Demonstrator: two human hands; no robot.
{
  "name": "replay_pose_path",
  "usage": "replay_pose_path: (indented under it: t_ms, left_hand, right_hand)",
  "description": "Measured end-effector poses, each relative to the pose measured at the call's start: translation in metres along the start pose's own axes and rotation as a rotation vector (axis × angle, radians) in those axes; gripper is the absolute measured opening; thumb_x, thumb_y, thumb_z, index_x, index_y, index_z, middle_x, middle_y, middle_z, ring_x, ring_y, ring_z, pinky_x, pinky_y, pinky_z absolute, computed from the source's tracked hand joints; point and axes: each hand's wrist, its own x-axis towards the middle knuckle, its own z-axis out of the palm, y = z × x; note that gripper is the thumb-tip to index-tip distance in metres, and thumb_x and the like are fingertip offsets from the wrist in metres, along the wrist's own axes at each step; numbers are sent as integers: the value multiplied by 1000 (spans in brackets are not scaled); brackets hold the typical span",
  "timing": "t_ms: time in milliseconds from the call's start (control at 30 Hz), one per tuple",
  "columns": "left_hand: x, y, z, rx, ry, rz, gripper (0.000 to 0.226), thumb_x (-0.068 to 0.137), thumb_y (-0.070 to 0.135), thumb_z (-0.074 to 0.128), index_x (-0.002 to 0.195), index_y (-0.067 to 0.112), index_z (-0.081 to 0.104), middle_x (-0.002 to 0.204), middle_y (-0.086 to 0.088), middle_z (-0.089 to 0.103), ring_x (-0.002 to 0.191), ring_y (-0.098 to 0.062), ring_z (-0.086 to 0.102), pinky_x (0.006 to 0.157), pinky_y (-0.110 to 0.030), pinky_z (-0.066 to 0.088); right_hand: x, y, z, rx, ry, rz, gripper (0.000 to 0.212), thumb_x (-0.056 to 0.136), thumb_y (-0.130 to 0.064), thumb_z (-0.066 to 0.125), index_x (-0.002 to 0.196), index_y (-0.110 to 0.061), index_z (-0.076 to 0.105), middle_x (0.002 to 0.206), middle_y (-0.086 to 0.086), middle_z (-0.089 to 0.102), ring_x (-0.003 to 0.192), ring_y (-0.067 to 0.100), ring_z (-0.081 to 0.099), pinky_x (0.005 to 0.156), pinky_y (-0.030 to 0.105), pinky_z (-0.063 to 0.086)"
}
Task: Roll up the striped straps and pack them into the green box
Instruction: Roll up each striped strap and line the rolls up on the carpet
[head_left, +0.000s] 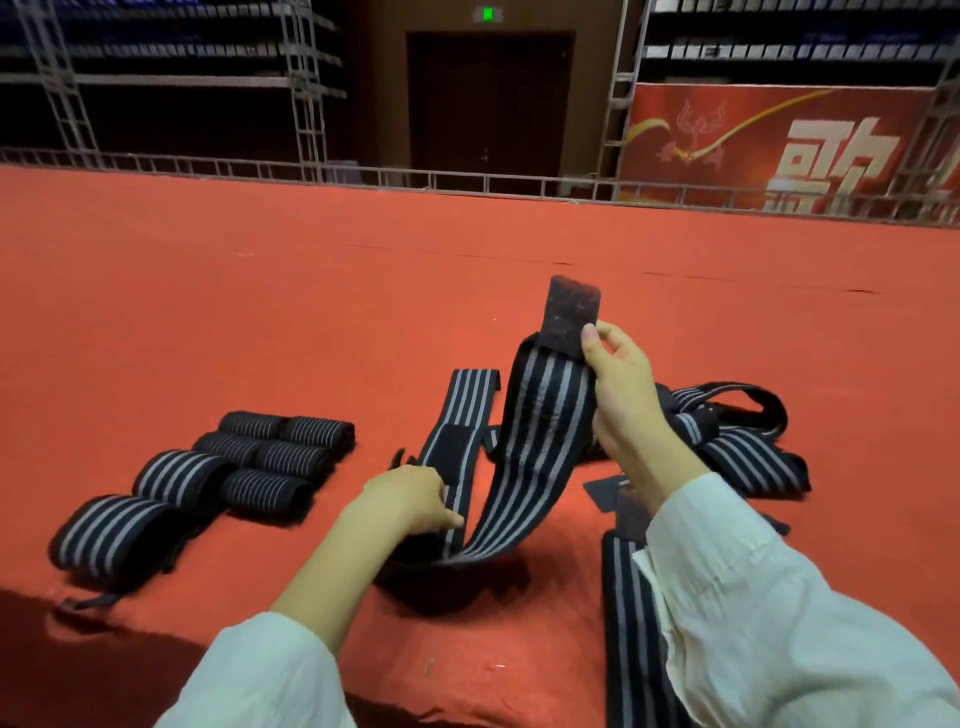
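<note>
— What lay furthest left?

— A cluster of rolled straps (270, 457) sat on the red carpet (208, 312), well apart from the person's hands. The 2 nearest rolls showed broad white stripes. Those behind them, set in 2 short columns, had finer stripes.

— And the left hand?

— The left hand (410, 499) was low, close to the carpet. Its fingers were curled round the bottom bend of the striped strap (540, 441), with the forefinger lying across it. Just beside it, a second striped length with a black patch (449, 452) ran away along the carpet. Whether that was the same strap could not be told.

— Where did the strap go from there?

— It rose to the right, taut, up to the right hand (618, 395), which was held higher. The thumb and fingers pinched the strap's upper end at its right edge, just below a dark tab (569, 317) that stood upright above them.

— Anything further right?

— A tangled heap of loose straps (737, 436) lay on the carpet beyond the right wrist. Nearer, 1 more flat strap (628, 623) lay partly under the white sleeve (779, 597).
</note>
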Motion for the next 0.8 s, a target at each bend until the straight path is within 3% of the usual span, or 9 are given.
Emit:
replay_pose_path:
  t_ms: [67,200,300,367,467,567,633,700,800]
  left_hand:
    - [1,-9,12,35,44,-63,58,83,55,65,129,19,56,134,-8,54,120,-27,54,100,-37,45]
    - [-4,-21,26,-21,-3,-120,77,81,63,62,140,18,41,142,-14,40,131,-33,42,108,-38,36]
    - [-6,-22,39,-66,17,-141,78,85,63,57,141,11,37,144,-17,37,134,-34,35,108,-37,31]
    - [-5,-24,52,-105,101,-194,82,84,64,58,137,6,38,141,-18,36,130,-34,36,107,-37,31]
    - [2,-35,65,-389,174,-201,71,78,54,72,121,3,46,120,-11,50,114,-30,51,87,-34,40]
    - [7,-43,67,-641,212,-154,48,72,39,83,97,4,60,90,-5,66,83,-24,62,68,-32,45]
    - [9,-39,66,-818,248,-116,32,71,29,85,77,10,61,72,-2,68,66,-20,62,61,-30,47]
    - [14,-32,62,-922,342,-72,32,74,24,83,69,16,53,64,2,62,60,-17,57,57,-27,43]
    - [23,-15,50,-1057,500,8,29,82,20,76,73,15,49,66,0,61,40,-9,53,44,-23,40]
  right_hand:
    - [2,-5,-3,15,40,-13,19,102,-21,46,95,-17,63,106,13,69,102,33,64,94,48,51]
    - [-4,15,-17,-89,66,43,21,101,-25,49,99,-10,64,104,15,70,100,34,65,88,46,54]
    - [-23,50,-21,-89,-95,266,13,95,-15,59,97,-2,59,88,10,67,80,24,63,63,24,53]
    - [-42,74,-19,-157,-258,444,21,85,-3,69,103,2,60,89,10,66,80,20,61,61,17,48]
    - [-67,100,-10,-226,-353,590,6,82,5,65,87,2,66,82,15,63,69,20,58,58,18,47]
    - [-76,107,-1,-169,-289,559,17,88,9,50,95,8,66,82,16,62,63,17,56,49,16,44]
    - [-72,102,4,-115,-232,492,25,89,11,46,96,3,68,79,11,67,60,12,63,49,15,46]
    - [-63,94,5,-107,-147,438,29,91,8,46,95,-9,69,77,2,69,63,10,65,52,16,47]
    - [-48,87,-1,-95,-50,357,24,94,3,48,100,-7,69,84,5,70,77,18,65,64,24,52]
